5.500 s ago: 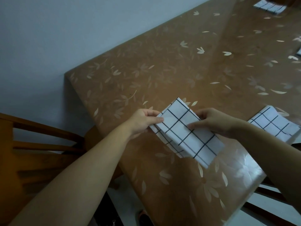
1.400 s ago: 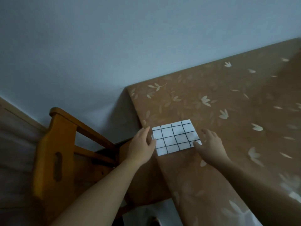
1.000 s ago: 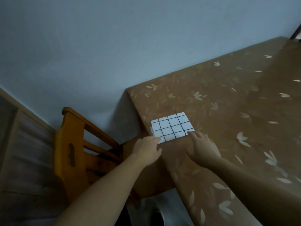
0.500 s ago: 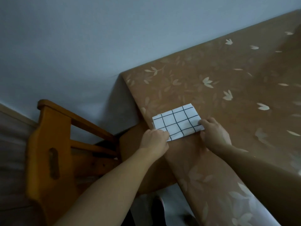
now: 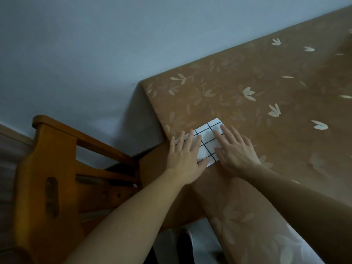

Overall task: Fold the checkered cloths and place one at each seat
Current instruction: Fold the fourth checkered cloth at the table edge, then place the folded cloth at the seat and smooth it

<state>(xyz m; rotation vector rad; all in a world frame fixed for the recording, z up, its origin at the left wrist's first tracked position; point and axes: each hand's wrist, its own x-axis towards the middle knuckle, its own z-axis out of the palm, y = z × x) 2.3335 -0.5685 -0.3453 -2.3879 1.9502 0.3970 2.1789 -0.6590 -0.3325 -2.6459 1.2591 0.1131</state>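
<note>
Main risk from here: the folded checkered cloth (image 5: 206, 142) sits right at the table's (image 5: 266, 103) near-left edge, next to the corner by the wall. My left hand (image 5: 185, 159) covers that edge, so I can't tell whether the cloth overhangs. If I lift off with any sideways drag, the glossy leaf-print cover looks slick enough to let the cloth slide toward the drop and land on the wooden chair (image 5: 57, 178) below. Second risk: uneven pressure skews the layers and the fold springs open once released. My guess is a straight vertical lift-off avoids both.

Hand state: both flat, fingers spread, palms down, nothing gripped. Left hand presses the cloth's near-left part, heel close to the table edge. Right hand (image 5: 235, 149) presses the right part, fingertips reaching toward the cloth's far corner. The two hands lie just beside each other with a strip of grid pattern showing between them; the far corner of the cloth pokes out past the right fingers.

Cloth lies flat, rotated a bit against the table edge. The seat it serves looks like the wooden chair tucked at this side.

Only this one cloth is in view, so I can't judge the other seats.
</note>
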